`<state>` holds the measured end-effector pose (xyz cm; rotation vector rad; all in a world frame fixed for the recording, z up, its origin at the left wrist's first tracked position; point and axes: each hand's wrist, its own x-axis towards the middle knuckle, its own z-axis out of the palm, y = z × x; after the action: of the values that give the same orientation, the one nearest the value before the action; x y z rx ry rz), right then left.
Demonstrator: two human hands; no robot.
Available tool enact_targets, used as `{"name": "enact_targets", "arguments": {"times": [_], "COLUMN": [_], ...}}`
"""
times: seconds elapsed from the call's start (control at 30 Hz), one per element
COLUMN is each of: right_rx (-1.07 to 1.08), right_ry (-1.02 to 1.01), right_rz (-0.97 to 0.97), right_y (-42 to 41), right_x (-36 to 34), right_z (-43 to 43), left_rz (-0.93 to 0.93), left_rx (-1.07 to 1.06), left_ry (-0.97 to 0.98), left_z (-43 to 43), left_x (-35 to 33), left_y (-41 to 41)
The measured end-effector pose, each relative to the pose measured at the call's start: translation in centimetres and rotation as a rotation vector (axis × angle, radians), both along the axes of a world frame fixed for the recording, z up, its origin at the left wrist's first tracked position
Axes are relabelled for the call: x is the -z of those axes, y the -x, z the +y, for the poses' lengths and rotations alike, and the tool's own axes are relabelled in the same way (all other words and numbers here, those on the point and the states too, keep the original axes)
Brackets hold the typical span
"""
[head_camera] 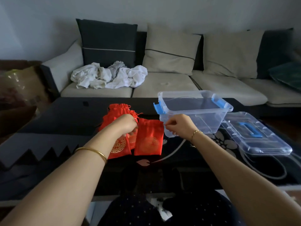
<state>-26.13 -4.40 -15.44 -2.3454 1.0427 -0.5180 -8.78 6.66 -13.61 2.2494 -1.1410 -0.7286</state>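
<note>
Evenly outstretched, left hand (128,125) and right hand (178,125) in pinches on red pouch (149,139) cords

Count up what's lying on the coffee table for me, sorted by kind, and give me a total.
Red drawstring pouches: at least 4, since the pile overlaps and may hide more
Clear plastic box: 1
Clear lid with a blue handle: 1
Total: at least 6

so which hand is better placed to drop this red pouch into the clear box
Probably the right hand: it pinches the drawstring of the red pouch beside the clear box. The left hand sits farther away.
</note>
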Motion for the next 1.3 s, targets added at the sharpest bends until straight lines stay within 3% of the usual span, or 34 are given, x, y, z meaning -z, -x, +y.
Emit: {"name": "enact_targets", "arguments": {"times": [0.17, 0.33, 0.47, 0.7, 0.87, 1.03, 1.1, 1.2, 1.3], "right_rx": [0.091, 0.202, 0.258, 0.401, 0.608, 0.761, 0.819, 0.815, 0.729], "right_ry": [-0.075, -0.224, -0.644, -1.119, -1.129, -1.096, -1.075, -0.97, -0.641], "right_rz": [-0.039, -0.199, -0.507, -0.793, -0.868, -1.008, -1.065, -1.09, -0.977], "right_y": [2.3, 3.0, 2.3, 0.5, -0.8, -0.4, 0.3, 1.0, 0.8], "right_x": [0.5, 1.5, 1.7, 2.6, 2.9, 3.2, 3.5, 3.0, 1.4], "right_z": [-1.5, -1.6, -0.8, -0.4, -0.1, -0.7, -1.1, -0.8, 0.3], "left_rz": [0.085, 0.193, 0.324, 0.351, 0.4, 1.114, 1.277, 1.281, 1.127], "left_rx": [-0.079, -0.174, -0.231, -0.271, -0.427, -0.633, -0.636, -0.606, -0.439], "left_ry": [0.136, 0.275, 0.363, 0.426, 0.443, 0.517, 0.548, 0.641, 0.803], "left_z": [-1.5, -1.9, -1.4, -0.3, -1.0, -1.4, -1.3, -1.1, -0.9], "left_x": [0.3, 1.3, 2.4, 3.1, 3.6, 3.1, 3.2, 2.6, 1.4], "left_y": [0.6, 0.0, -1.2, -1.9, -1.6, -1.4, -1.7, -1.3, -0.7]}}
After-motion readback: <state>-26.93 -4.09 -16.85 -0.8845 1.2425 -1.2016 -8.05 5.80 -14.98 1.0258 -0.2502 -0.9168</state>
